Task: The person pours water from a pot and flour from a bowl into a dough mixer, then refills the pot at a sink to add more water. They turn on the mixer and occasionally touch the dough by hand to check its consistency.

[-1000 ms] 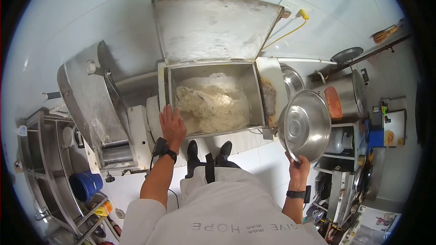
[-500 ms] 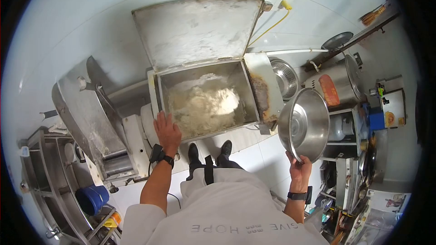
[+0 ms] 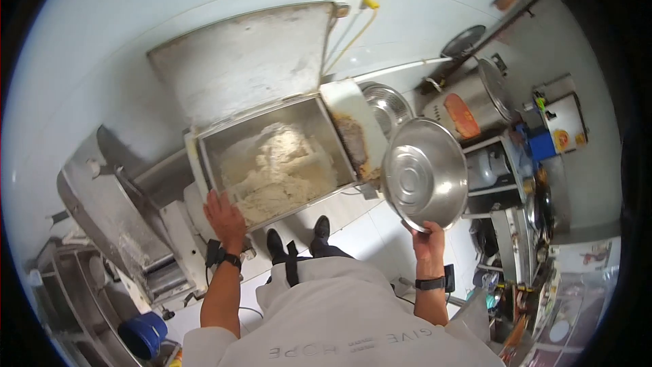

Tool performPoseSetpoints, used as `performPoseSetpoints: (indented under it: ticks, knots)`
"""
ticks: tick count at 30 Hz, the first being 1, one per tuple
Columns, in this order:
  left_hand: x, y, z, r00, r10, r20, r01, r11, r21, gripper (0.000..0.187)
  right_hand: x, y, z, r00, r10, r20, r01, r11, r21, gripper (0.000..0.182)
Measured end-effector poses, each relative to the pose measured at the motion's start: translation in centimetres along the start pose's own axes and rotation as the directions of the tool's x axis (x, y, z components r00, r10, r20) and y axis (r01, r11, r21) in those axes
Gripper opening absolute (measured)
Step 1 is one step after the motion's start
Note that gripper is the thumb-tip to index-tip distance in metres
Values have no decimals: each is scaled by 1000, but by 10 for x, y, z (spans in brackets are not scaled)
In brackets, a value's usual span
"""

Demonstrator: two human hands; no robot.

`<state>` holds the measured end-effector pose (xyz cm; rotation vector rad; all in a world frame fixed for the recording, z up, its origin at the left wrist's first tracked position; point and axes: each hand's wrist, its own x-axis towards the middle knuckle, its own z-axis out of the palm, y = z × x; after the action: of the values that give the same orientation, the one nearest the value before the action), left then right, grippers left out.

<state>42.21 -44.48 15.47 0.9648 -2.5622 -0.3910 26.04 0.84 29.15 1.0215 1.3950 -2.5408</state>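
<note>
My left hand (image 3: 224,217) lies with its fingers stretched out at the near left corner of a metal dough mixer (image 3: 193,163), touching its edge. Inside the mixer's tub is a pale, lumpy mass of floury dough (image 3: 282,166). The mixer's lid (image 3: 244,61) stands raised against the wall. Off to the right, my right hand (image 3: 428,241) grips the near rim of a large stainless steel bowl (image 3: 411,177). The bowl is tilted, its inside facing me, and appears to hold nothing. Part of the right fingers is hidden behind the rim.
A steel rolling machine (image 3: 122,211) stands left of the mixer. Below it are a metal rack (image 3: 68,285) and a blue bucket (image 3: 142,334). A colander (image 3: 387,105) and a large pot (image 3: 485,88) sit behind the bowl. Crowded shelves (image 3: 502,170) line the right side.
My view has swung, so the scene sits further left. The bowl's inside faces me more fully. The dough in the tub has changed shape. Both hands keep their places.
</note>
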Motion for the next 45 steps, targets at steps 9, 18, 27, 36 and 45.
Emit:
performPoseSetpoints:
  ticks: [9,18,27,36,45]
  knots:
    - [2,7,-9,1000,10,18,-10,1000,-4,45,-30,-1,22,997,-16,-70,5,988,-155,14]
    - [0,-1,1,1000,0,0,0,1000,3,46,-22,2,10,998,-21,-52,14,992,-125,19]
    - [0,1,-3,1000,8,-19,-8,1000,13,46,3,-4,-11,1000,-4,-26,4,1000,21,50]
    - [3,9,-9,999,-22,39,22,1000,-4,44,20,-17,-21,999,35,-39,-32,997,74,50]
    - [0,1,-3,1000,-22,4,22,999,-24,44,26,-22,-26,999,-27,-36,31,991,130,46]
